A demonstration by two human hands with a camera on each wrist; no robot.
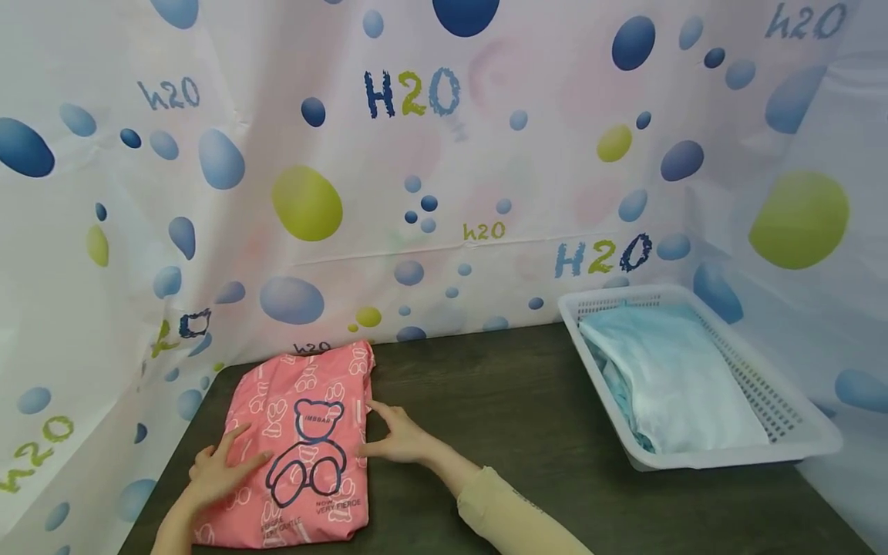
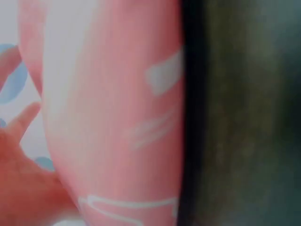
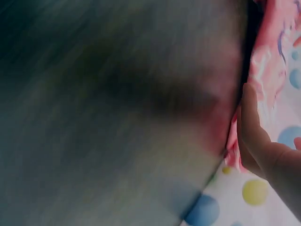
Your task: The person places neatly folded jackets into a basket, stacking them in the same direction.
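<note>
A folded pink garment (image 1: 305, 455) with white bear outlines and a large dark-blue bear print lies on the left part of the table. My left hand (image 1: 216, 476) rests on its left side with the fingers spread. Along its right edge, my right hand (image 1: 402, 438) touches the fabric, thumb and forefinger held apart. The left wrist view shows the pink fabric (image 2: 113, 113) close up, with the left hand (image 2: 28, 183) at its side. In the right wrist view, the right hand (image 3: 263, 141) lies against the garment's edge (image 3: 265, 70).
A white plastic basket (image 1: 735, 461) stands at the right of the dark table (image 1: 486, 408), holding folded light-blue fabric (image 1: 680, 378). Behind and on both sides hangs a white curtain (image 1: 527, 169) with blue and green spots and H2O lettering.
</note>
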